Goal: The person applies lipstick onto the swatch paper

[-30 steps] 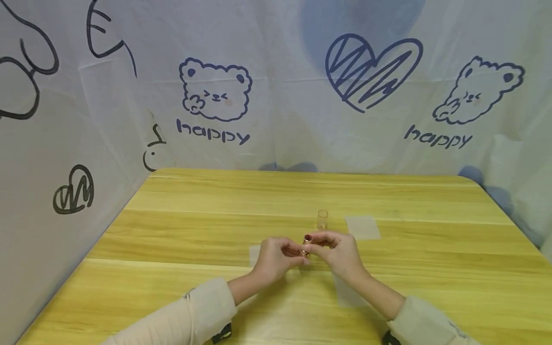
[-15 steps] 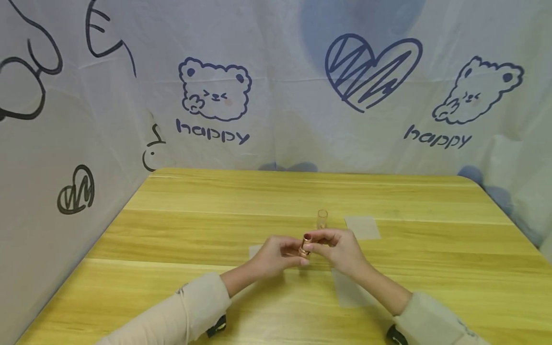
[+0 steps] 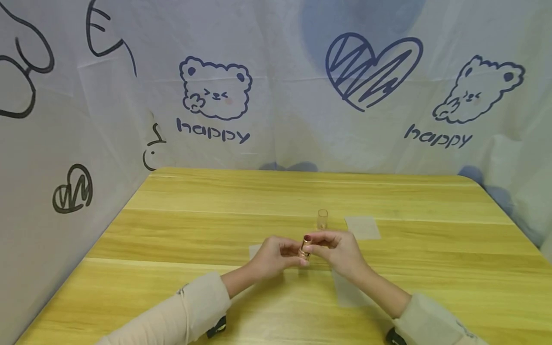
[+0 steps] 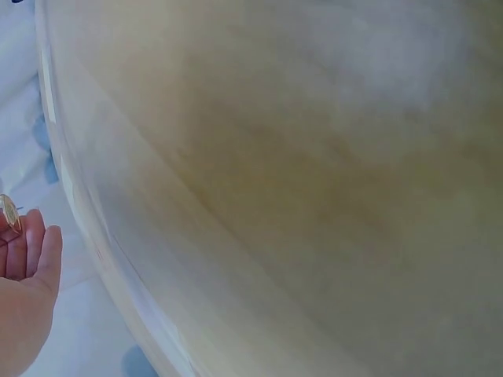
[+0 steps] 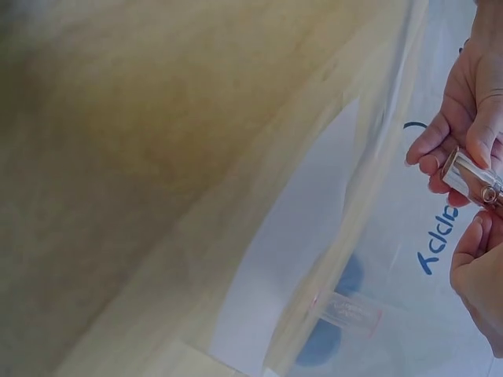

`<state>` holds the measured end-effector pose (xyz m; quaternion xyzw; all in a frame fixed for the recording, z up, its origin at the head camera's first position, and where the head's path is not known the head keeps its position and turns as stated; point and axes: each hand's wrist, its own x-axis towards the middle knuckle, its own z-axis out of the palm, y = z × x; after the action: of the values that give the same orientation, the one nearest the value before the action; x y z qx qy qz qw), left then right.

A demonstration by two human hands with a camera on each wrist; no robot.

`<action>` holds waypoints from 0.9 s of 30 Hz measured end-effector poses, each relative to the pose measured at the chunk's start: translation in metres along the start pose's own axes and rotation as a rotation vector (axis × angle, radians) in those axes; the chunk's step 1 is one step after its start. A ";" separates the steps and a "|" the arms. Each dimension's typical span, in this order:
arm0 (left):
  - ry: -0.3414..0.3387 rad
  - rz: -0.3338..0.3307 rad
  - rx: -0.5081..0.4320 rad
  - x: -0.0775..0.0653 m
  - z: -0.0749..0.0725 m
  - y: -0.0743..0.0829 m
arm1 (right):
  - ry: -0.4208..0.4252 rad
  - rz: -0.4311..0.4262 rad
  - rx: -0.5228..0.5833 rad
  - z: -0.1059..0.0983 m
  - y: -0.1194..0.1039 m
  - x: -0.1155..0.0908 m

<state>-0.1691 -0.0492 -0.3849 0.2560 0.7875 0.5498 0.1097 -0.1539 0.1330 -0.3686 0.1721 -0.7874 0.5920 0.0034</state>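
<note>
A gold lipstick [image 3: 306, 243] with a dark red tip stands nearly upright between the two hands, above the table. My left hand [image 3: 271, 258] grips its base between thumb and fingers. Higher on the tube, the thumb and forefinger of my right hand [image 3: 342, 251] pinch it. The right wrist view catches the shiny tube [image 5: 469, 177] with both hands around it. In the left wrist view, only the gold base [image 4: 9, 214] shows over the curled fingers. A clear cap [image 3: 322, 219] stands on the table just behind the right hand.
A pale square sheet [image 3: 363, 227] lies right of the cap. Another sheet [image 3: 350, 292] is partly under the right forearm, and a third [image 3: 254, 250] shows behind the left hand. A white curtain [image 3: 280, 96] with drawings hangs behind the wooden table [image 3: 194, 191].
The left fingers have shifted slightly lower on the lipstick, leaving more of the gold tube in sight. Both forearms have moved a little outward. The cap and sheets have stayed put.
</note>
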 end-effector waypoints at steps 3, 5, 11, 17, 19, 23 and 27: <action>0.005 0.007 0.004 0.000 0.000 0.000 | -0.002 -0.007 0.008 0.000 0.001 -0.001; 0.010 0.009 0.012 0.000 0.001 0.000 | 0.000 -0.012 0.012 0.000 0.001 -0.001; 0.050 -0.003 0.065 -0.001 0.004 -0.001 | 0.040 0.038 0.030 0.002 0.002 0.001; 0.131 -0.025 0.103 -0.001 0.007 0.000 | 0.112 0.050 0.010 0.006 -0.001 0.001; 0.153 -0.021 0.107 -0.001 0.008 0.001 | 0.135 0.060 0.000 0.008 -0.002 0.002; 0.179 -0.013 0.124 -0.002 0.010 0.003 | 0.158 0.092 -0.011 0.009 -0.004 0.001; 0.176 -0.008 0.135 -0.002 0.010 0.003 | 0.151 0.098 -0.012 0.008 -0.005 0.002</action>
<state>-0.1619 -0.0411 -0.3862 0.2105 0.8303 0.5155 0.0245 -0.1525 0.1238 -0.3660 0.0882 -0.7958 0.5981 0.0347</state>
